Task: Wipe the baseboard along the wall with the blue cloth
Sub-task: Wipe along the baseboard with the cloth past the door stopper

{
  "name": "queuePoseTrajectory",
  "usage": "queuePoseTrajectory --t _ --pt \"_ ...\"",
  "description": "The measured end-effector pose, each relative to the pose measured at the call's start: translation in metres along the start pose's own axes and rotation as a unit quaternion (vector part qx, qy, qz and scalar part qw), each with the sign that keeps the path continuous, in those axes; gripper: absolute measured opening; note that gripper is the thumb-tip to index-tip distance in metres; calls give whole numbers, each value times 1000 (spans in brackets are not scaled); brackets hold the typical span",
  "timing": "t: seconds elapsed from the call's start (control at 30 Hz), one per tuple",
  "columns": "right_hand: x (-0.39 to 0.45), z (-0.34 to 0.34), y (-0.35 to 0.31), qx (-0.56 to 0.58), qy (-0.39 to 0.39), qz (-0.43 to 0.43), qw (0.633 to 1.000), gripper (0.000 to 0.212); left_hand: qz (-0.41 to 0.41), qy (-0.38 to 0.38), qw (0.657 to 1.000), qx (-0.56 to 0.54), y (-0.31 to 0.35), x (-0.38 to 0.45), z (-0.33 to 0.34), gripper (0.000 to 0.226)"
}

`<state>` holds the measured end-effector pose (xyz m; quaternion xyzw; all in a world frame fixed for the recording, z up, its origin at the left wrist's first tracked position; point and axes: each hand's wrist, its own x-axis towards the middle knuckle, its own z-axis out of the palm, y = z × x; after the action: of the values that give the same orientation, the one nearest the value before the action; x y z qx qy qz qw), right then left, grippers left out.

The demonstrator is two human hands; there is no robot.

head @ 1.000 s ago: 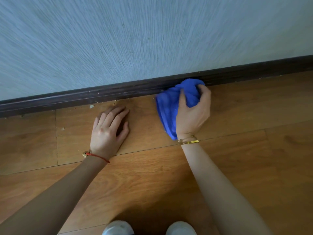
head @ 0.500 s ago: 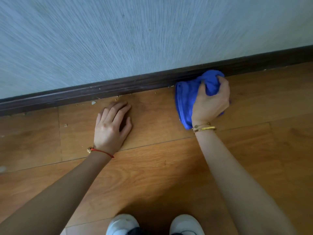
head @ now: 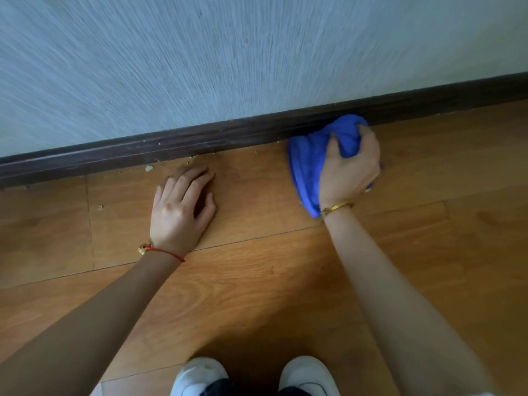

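Observation:
A dark brown baseboard (head: 200, 141) runs along the foot of a pale textured wall, rising toward the right. My right hand (head: 350, 170) grips a bunched blue cloth (head: 307, 161) whose top is pressed against the baseboard right of centre; the rest of the cloth drapes onto the floor under my palm. My left hand (head: 181, 210) lies flat on the wooden floor, fingers together, holding nothing, a short way from the baseboard.
Small crumbs and a pale chip (head: 149, 168) lie on the wooden floor (head: 257, 281) near the baseboard left of my left hand. My two white shoes (head: 200, 375) show at the bottom edge.
My right hand has slid the cloth to the right along the baseboard. My left hand has stayed planted on the floor.

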<state>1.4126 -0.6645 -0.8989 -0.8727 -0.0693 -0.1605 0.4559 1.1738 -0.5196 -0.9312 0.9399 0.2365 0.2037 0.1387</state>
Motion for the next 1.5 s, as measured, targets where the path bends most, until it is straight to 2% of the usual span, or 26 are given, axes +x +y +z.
queuePoseTrajectory --t 0.17,0.2,0.3,0.37,0.4,0.5,0.63,0.67,0.8,0.87,0.97,1.07,1.13,1.2,1.3,1.4,1.5 --pt "-63 19 -39 16 -141 -138 980 23 2 -3 1000 10 -2 0 0 32" --pt "-63 19 -40 14 -148 -147 978 23 1 -1 1000 11 -2 0 0 32" --pt "-36 8 -25 21 -67 -77 994 18 0 -1 1000 4 -3 0 -1 33" --pt "-9 -1 -11 37 11 -7 999 23 0 -3 1000 3 -2 0 -1 32" --pt "-3 -2 -9 42 25 9 999 27 -2 -4 1000 5 -2 1 -1 32" --pt "-23 7 -22 56 -1 -9 998 31 -8 -2 1000 9 1 1 -1 32" --pt "-60 17 -40 64 -105 -75 990 30 -7 -5 1000 8 -1 1 -1 32" --pt "-58 16 -39 66 -110 -78 989 28 -8 -7 1000 6 -2 0 -1 32" --pt "-24 4 -24 73 -1 -9 997 27 -9 -8 1000 3 -2 -1 -1 33" --pt "-16 3 -21 82 29 17 996 30 -9 -7 1000 3 -1 0 0 32" --pt "-34 12 -29 80 -5 -18 997 29 -10 -3 1000 6 -1 0 1 32" --pt "-63 21 -40 64 -102 -97 988 26 -10 -4 1000 13 -2 0 1 32" --pt "-65 21 -41 58 -137 -129 980 26 -10 -5 1000 11 -2 0 0 32" --pt "-50 14 -34 49 -95 -104 989 25 -10 -4 1000 7 -1 0 -1 33" --pt "-15 3 -16 68 16 -1 998 23 -2 2 1000 6 -1 1 -1 32" --pt "-18 5 -18 71 0 7 997 30 3 3 1000 5 -1 1 -1 32" --pt "-55 19 -40 77 -61 -69 993 25 -8 5 1000 6 1 -1 -4 34"
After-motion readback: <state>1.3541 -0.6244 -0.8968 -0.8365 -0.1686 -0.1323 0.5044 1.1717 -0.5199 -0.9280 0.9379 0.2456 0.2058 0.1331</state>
